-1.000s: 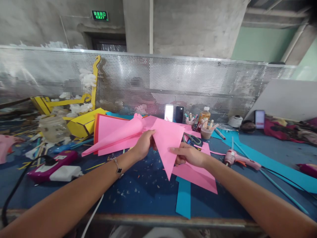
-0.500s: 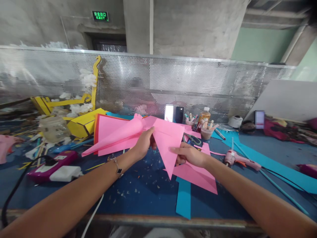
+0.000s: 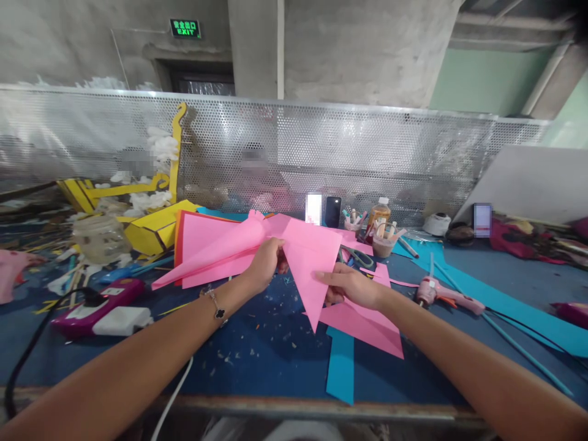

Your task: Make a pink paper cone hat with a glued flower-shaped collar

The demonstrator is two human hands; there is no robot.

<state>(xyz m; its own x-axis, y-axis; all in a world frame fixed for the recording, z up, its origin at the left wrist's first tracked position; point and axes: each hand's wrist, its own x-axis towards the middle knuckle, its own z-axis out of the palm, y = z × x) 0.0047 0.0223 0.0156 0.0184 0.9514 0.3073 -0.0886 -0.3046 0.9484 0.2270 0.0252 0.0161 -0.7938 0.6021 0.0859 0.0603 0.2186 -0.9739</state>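
A large pink paper sheet (image 3: 310,260), folded to a downward point, is held above the blue table (image 3: 257,349). My left hand (image 3: 266,264) pinches the sheet's upper left part, fingers closed on it. My right hand (image 3: 351,286) grips the sheet's right edge, thumb on top. More pink paper (image 3: 206,248) lies flat behind and another pink piece (image 3: 367,324) lies under my right hand. A bracelet sits on my left wrist.
A pink glue gun (image 3: 441,294) lies right of my right hand. Scissors (image 3: 358,257), cups of sticks (image 3: 383,242), a bottle (image 3: 379,214) and phones (image 3: 331,211) stand behind. Teal strips (image 3: 340,367) lie near the front edge. Yellow cardboard shapes (image 3: 151,229) and a purple device (image 3: 101,306) sit left. A perforated metal screen (image 3: 367,153) closes the back.
My left hand has shifted slightly along the top of the pink sheet; the sheet and my right hand have barely moved.
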